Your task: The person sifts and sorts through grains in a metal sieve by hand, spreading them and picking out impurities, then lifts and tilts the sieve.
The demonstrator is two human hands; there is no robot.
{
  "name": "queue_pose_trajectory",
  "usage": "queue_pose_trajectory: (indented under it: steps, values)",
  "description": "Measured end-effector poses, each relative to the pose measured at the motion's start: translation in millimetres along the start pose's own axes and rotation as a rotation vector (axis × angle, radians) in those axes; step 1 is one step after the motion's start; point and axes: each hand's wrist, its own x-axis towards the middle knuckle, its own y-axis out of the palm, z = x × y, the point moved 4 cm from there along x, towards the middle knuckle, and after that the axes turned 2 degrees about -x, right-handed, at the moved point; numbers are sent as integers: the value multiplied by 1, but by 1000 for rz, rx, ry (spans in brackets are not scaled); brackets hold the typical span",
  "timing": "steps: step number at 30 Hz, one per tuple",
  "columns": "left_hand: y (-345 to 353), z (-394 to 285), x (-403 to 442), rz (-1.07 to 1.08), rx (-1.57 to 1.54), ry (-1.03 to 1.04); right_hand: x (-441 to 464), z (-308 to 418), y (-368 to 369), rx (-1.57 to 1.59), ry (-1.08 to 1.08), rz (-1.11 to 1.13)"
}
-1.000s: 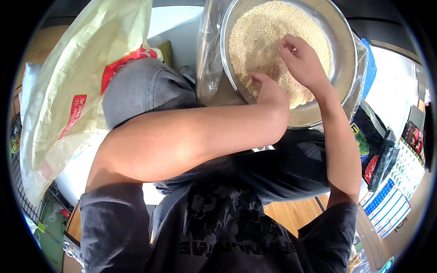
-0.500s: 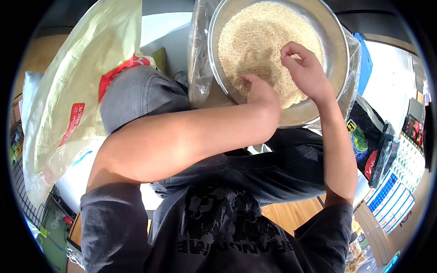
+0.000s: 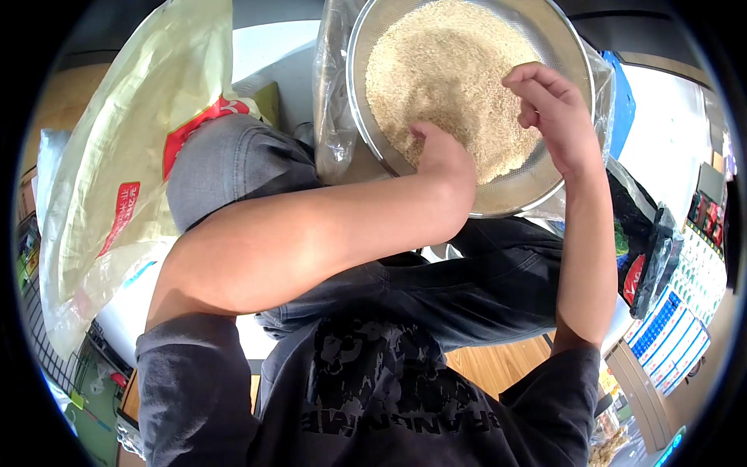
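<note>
handling grain (image 3: 467, 35) in a mesh sieve (image 3: 562, 50)

the grain lies spread inside the sieve. left hand (image 3: 446, 153): at the grain, over the sieve's near left part; whether its grip is closed cannot be told. right hand (image 3: 562, 113): above the sieve's right side, grip loosely parted, nothing visibly held. loading appears done; handling seems under way, the remainder unclear.

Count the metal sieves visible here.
1: the sieve, at the top of the picture, with pale grain in it. Its upper edge is cut off; others could be hidden.
</note>
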Motion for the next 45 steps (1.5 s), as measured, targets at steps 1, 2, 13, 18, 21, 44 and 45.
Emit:
queue_pose_trajectory:
  steps: [1, 2, 13, 18, 21, 44, 45]
  values:
    - [-1, 0, 0, 7, 9, 1, -2, 4, -8, -56, -6, -36]
    - [-2, 1, 0, 1, 11, 6, -7, 8, -17, -60, -6, -43]
    - [12, 2, 21, -309, 42, -41, -55, -24, -160, -1071, 236, -436]
    - [17, 3, 34, -392, 88, -5, -48, -25, -133, -1173, -41, -461]
    - [19, 5, 39, -435, 86, 6, -31, -19, -88, -1050, -110, -300]
    - [6, 8, 33, -272, 68, -66, 17, -57, -2, -1093, -141, -21]
    - [6, 9, 33, -274, 15, -60, 18, -58, -1, -1098, -125, -22]
